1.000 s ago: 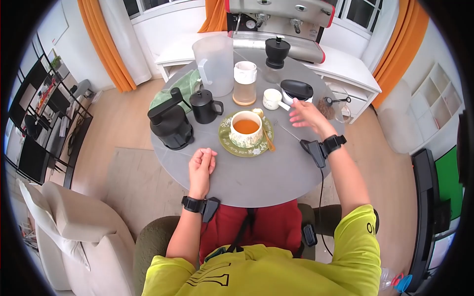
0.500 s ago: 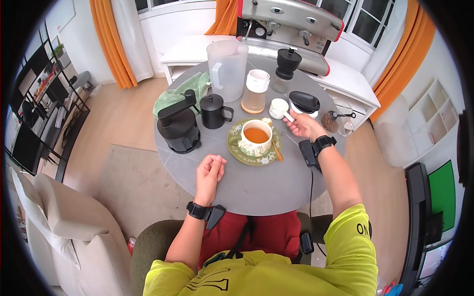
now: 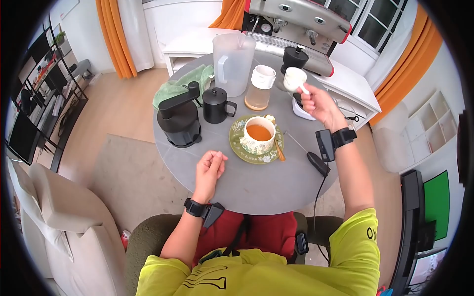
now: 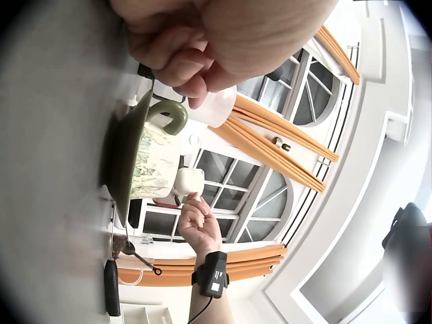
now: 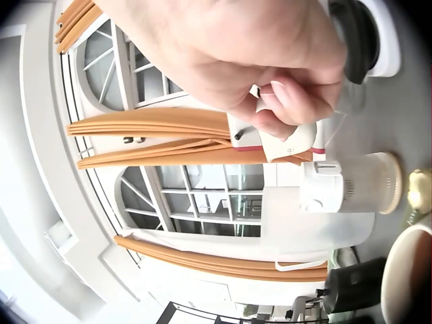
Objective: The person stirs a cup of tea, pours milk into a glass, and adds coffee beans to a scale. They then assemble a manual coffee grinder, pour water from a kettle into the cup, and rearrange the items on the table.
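Observation:
My right hand (image 3: 321, 107) pinches the straight handle of a small white milk pot (image 3: 295, 79), raised above the back right of the table. Its top looks white inside. In the right wrist view the curled fingers partly hide the pot (image 5: 287, 145). My left hand (image 3: 210, 170) rests near the table's front left edge, fingers loosely curled around nothing. Between the hands a patterned cup (image 3: 256, 146) of orange-brown drink stands on a green saucer (image 3: 236, 135) with a spoon (image 3: 280, 152). A handheld milk frother (image 3: 317, 163) lies to the right of the saucer.
Behind the cup stand a black lidded pitcher (image 3: 215, 106), a clear plastic jug (image 3: 234, 64) and a glass with a white top (image 3: 258, 93). A black crank grinder (image 3: 178, 126) is at left, a green cloth (image 3: 185, 86) behind it. Another black grinder (image 3: 295, 57) stands farther back.
My right hand first reached toward the milk pot, then took its handle, and has now lifted it up and back off the table. My left hand stays resting on the table.

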The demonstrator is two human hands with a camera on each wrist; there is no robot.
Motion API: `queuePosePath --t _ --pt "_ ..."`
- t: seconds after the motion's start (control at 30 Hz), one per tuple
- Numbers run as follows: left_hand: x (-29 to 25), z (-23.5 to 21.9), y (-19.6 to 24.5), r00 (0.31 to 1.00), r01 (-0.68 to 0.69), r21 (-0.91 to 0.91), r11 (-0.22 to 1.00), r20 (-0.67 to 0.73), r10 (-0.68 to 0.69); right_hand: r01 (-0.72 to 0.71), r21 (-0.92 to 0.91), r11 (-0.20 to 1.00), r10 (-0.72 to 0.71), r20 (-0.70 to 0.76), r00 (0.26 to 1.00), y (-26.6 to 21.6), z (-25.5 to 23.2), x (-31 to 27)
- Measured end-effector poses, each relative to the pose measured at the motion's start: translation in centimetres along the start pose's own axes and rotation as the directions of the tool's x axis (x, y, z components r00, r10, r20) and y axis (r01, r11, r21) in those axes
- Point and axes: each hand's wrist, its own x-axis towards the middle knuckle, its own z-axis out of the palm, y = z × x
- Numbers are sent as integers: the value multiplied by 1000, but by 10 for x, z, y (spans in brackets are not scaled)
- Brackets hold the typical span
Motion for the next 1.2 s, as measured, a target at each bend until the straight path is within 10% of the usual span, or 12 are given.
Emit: queuePosePath --t 0.2,0.3,0.5,0.6,0.67,1.2 --pt "8 -10 9 996 89 -206 975 27 -85 148 -192 970 -165 -75 983 -30 40 -3" --pt "18 -20 5 944 314 -676 666 151 -292 168 -306 937 -206 -94 974 -31 53 2" --pt "21 -15 -4 931 351 -783 513 234 -279 230 -610 758 -349 -83 933 -18 57 26" --pt "23 -15 -7 939 332 -787 520 224 -262 197 -791 579 -464 -121 878 -12 56 39" --pt "22 -15 -6 946 317 -793 521 223 -235 256 -965 65 -733 128 668 -8 48 52" --pt "26 -18 -6 936 344 -753 561 229 -267 -10 -868 -496 -705 397 588 -3 66 35"
